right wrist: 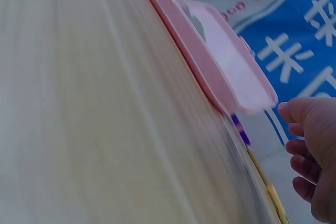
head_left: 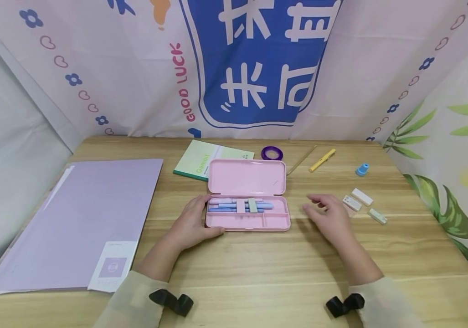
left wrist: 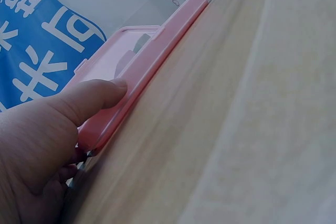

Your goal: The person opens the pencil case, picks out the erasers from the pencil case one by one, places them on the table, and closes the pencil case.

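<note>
A pink pencil case [head_left: 234, 222] lies with its lid [head_left: 247, 176] raised toward the back. Several pens [head_left: 225, 206] in pink and blue sit in its rear compartment, with a pink and a green strap [head_left: 252, 205] across them. My left hand [head_left: 192, 223] grips the case's left end, the thumb [left wrist: 107, 92] on the front wall and the fingers around the side. To the right of the case, my right hand [head_left: 332, 218] hovers over the table with fingers loosely bent and nothing in them.
White erasers [head_left: 362, 197] and a grey-green one [head_left: 378, 216] lie right of my right hand, below a blue pencil sharpener [head_left: 362, 170]. Behind the case are a green notebook [head_left: 201, 157], purple tape [head_left: 272, 153], a pencil [head_left: 301, 160] and a yellow pen [head_left: 322, 160]. A lilac folder [head_left: 94, 205] covers the left side.
</note>
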`<state>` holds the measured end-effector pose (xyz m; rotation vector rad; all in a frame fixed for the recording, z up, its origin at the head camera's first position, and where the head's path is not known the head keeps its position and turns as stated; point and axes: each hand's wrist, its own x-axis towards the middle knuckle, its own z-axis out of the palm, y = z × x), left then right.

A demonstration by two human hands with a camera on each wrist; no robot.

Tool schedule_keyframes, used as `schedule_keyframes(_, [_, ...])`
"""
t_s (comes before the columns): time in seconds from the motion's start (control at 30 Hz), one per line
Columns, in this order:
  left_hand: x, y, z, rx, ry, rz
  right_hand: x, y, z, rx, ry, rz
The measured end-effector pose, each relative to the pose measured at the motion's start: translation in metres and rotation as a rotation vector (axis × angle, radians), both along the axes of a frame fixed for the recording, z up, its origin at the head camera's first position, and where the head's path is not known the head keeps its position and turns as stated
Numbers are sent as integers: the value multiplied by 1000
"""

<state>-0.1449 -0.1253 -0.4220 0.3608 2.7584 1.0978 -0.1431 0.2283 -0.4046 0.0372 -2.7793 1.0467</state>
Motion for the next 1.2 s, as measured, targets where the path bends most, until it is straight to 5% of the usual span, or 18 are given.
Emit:
schedule_keyframes(0.6, [2,-1,2,5,6,-1,-9,-96,-2,-14,-45,241])
schedule_keyframes(0.93, [1,0,4,3,-6,1,-11,-112,-2,88,-104,196])
schedule_keyframes(1.2, [2,0,4,-4,-11,7,-11,-112,1,61,-96,183])
